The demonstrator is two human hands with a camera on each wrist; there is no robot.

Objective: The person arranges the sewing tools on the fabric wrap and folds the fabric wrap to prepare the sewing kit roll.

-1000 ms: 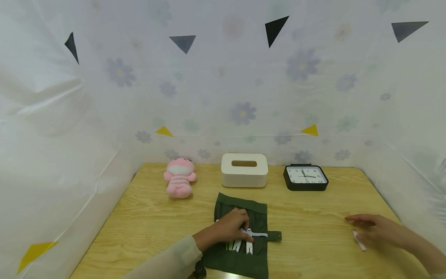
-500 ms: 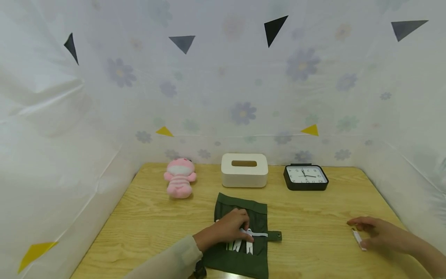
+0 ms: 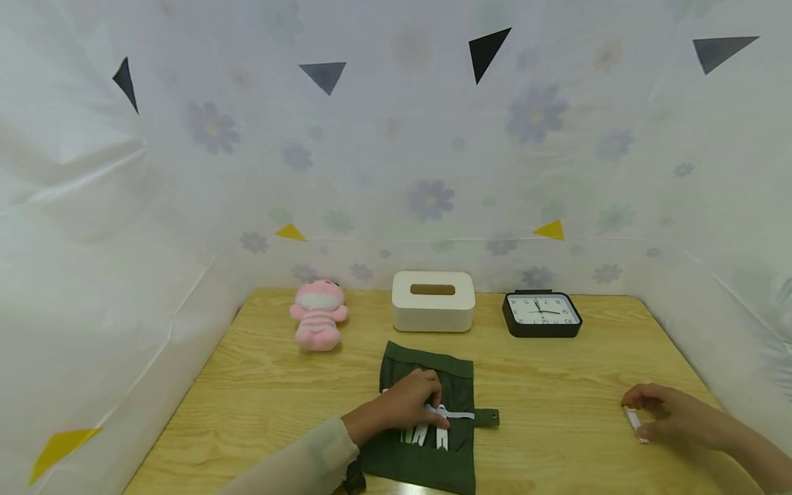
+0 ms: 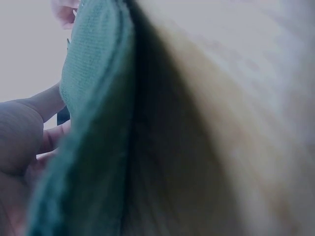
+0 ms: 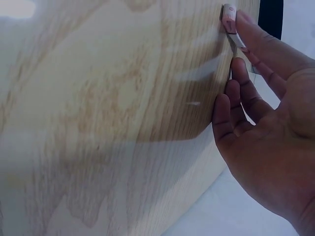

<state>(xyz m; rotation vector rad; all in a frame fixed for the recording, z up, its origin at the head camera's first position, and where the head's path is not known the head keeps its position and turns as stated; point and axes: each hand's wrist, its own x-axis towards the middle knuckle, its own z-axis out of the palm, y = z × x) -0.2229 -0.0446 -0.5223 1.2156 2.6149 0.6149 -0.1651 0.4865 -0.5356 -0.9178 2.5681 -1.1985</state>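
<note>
Tabletop [image 3: 272,402]: wood-grain; I read it as a dial with twelve at the far edge, and its firm surface should help fingers get a purchase on something thin.
Tool roll [image 3: 433,464]: dark green cloth, spread out at six; soft stuff like this probably slides if tugged, so a steady touch suits it.
Tissue box [image 3: 433,318]: white, at twelve, out of the way.
Alarm clock [image 3: 542,314]: black-framed, at about one, its numerals upside down to us.
Plush toy [image 3: 319,317]: pink, lying at about ten.
Right hand [image 3: 680,417]: at about four, well apart from the other, thumb and forefinger bent to the two ends of a slim white-and-pink piece [image 3: 634,423]; even pressure from both tips should stop it twisting.
Left hand [image 3: 410,400]: over the roll, fingers curled, apparently nipping the white band [image 3: 460,415], though the fingertips are partly hidden; a light grip would do.
Notched tools [image 3: 442,438]: white, lying on the roll just below the left hand; best not jostled.
White band: runs toward three across the cloth; overstretching it could drag the roll.
Slim piece: at four, between the right fingertips; whether it touches the wood, I can't tell. Straight up seems the safest lift.
</note>
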